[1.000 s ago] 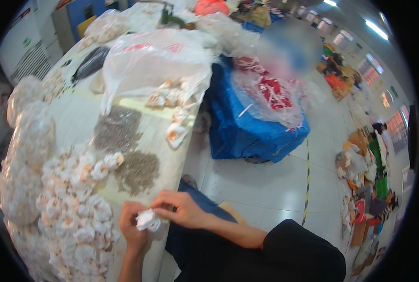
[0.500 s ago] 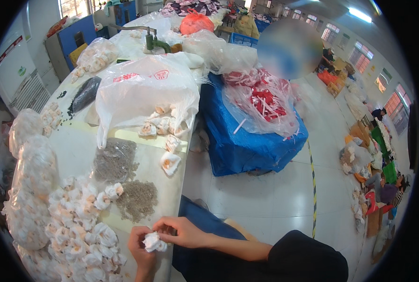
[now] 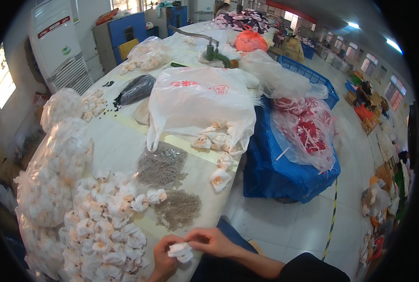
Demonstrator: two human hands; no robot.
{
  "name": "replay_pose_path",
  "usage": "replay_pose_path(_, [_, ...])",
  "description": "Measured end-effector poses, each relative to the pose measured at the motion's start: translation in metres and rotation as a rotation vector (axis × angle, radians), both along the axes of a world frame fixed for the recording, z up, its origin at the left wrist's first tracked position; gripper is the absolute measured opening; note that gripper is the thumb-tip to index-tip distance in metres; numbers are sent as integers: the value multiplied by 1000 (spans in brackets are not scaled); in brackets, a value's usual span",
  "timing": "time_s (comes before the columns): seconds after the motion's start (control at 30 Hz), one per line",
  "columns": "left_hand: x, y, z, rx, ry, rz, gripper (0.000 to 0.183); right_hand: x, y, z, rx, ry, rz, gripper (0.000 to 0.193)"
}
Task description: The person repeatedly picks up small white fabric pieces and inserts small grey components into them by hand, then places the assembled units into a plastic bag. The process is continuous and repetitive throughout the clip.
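Observation:
A small bunched white cloth piece (image 3: 180, 252) is held between my two hands at the table's near edge. My left hand (image 3: 164, 257) grips it from the left, fingers curled behind it. From the right, my right hand (image 3: 213, 241) pinches its upper edge with thumb and fingertips. Just beyond my hands lies a heap of tiny clear greyish plastic pieces (image 3: 178, 209), with a clear bag (image 3: 161, 164) of similar pieces behind it. To the left spreads a big pile of white cloth pieces with orange-tan patches (image 3: 108, 235).
Stuffed clear bags (image 3: 49, 197) line the table's left side. A white plastic bag (image 3: 197, 96) with cloth pieces at its mouth stands ahead. Beyond is a green hand press (image 3: 214, 54). Right of the table, a blue-covered stack (image 3: 284, 174) carries a bag of red-and-white strips (image 3: 308, 134).
The view has turned left, so the scene sits further right. Both hands keep hold of the white cloth piece; my right fingers, bent over it before, now lie flatter at its edge.

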State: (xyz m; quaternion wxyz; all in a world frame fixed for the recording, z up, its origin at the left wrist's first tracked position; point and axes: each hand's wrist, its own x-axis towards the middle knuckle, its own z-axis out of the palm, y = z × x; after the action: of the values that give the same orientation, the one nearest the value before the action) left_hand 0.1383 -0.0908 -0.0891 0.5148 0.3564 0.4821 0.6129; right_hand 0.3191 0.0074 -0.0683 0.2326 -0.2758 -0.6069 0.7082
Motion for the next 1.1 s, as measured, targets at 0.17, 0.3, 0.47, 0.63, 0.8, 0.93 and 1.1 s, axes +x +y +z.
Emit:
replay_pose_path(0.17, [-5,0,2,1,-11,-27,19,-2,6,6,-187,45,96,19])
replay_pose_path(0.3, [-5,1,15,9,14,-43,21,-1,8,9,-254,-1,110,19])
replay_pose_path(0.47, [-18,10,40,72,172,57,26,-4,1,8,146,-75,-43,18])
replay_pose_path(0.63, [-19,19,55,177,704,-1,23,-10,-6,9,635,-106,1,14])
replay_pose_path(0.8, [-14,12,45,72,678,-149,17,-7,-7,12,354,-145,-55,15])
replay_pose_path(0.93, [-9,11,44,50,622,-137,10,-3,-11,7,256,-118,-73,17])
replay_pose_path(1.1, [-5,10,37,64,645,-46,8,-6,-12,8,251,-127,-79,17])
